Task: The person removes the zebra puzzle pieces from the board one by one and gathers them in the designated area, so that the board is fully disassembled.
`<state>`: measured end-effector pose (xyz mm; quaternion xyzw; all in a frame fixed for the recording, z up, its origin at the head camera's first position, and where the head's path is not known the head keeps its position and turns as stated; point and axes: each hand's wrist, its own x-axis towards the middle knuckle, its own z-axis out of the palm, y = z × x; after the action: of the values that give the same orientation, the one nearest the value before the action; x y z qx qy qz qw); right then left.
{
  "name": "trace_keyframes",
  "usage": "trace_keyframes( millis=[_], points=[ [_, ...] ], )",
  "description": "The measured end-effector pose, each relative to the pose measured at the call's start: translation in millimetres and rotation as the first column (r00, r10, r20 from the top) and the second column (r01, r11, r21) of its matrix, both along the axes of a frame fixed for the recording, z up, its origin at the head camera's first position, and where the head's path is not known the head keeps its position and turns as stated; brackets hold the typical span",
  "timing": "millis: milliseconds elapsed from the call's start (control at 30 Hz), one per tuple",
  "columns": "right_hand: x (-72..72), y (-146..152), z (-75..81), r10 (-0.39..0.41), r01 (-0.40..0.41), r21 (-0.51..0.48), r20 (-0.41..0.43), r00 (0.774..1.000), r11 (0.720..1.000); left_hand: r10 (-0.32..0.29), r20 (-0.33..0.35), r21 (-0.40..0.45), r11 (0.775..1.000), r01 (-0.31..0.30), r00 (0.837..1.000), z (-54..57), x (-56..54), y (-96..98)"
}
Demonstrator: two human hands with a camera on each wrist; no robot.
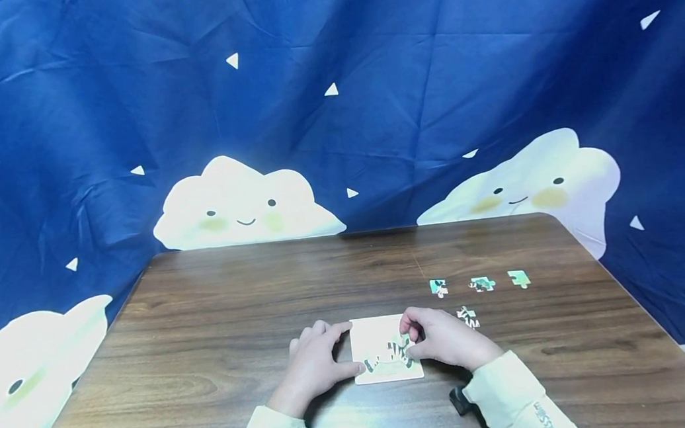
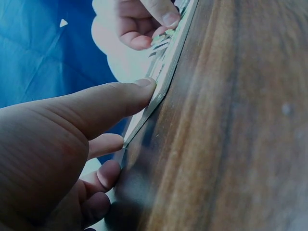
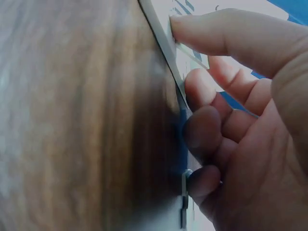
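Observation:
A pale puzzle board (image 1: 371,332) with a striped, zebra-like picture in its lower part lies near the table's front. My left hand (image 1: 316,364) is at its left side, thumb pressing on the lower left and forefinger at the upper left corner. In the left wrist view, that thumb (image 2: 137,91) is nearly straight on the board's surface. Over the board's right side, my right hand (image 1: 443,337) pinches a puzzle piece between thumb and forefinger. The right wrist view shows the thin edge of this puzzle piece (image 3: 193,57) tilted up from the board; the fingers hide much of it.
Just beyond my right hand lies a black-and-white puzzle piece (image 1: 468,317). Farther back are a green-and-white piece (image 1: 438,287), a green-and-black piece (image 1: 482,284) and a green piece (image 1: 519,278). A blue curtain (image 1: 372,119) with clouds hangs behind the wooden table (image 1: 235,301).

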<state>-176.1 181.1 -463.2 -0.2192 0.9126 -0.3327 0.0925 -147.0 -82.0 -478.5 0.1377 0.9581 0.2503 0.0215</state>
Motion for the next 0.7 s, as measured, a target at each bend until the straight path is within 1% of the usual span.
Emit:
trace_keyframes(
  millis=[133, 400, 700],
  points=[
    [0.3, -0.4, -0.5, -0.002, 0.002, -0.009, -0.016, 1.0, 1.0, 0.005, 0.003, -0.001, 1.0, -0.005, 1.0, 0.2, -0.3, 0.2],
    [-0.3, -1.8, -1.4, -0.018, 0.018, 0.005, -0.035, 0.999, 1.0, -0.008, -0.007, -0.007, 1.0, 0.008, 1.0, 0.5, 0.5, 0.3],
    [0.5, -3.7, 1.6, -0.016, 0.016, 0.007, -0.06, 0.998, 1.0, -0.006, -0.006, -0.002, 1.0, 0.006, 1.0, 0.4, 0.5, 0.1]
  ],
)
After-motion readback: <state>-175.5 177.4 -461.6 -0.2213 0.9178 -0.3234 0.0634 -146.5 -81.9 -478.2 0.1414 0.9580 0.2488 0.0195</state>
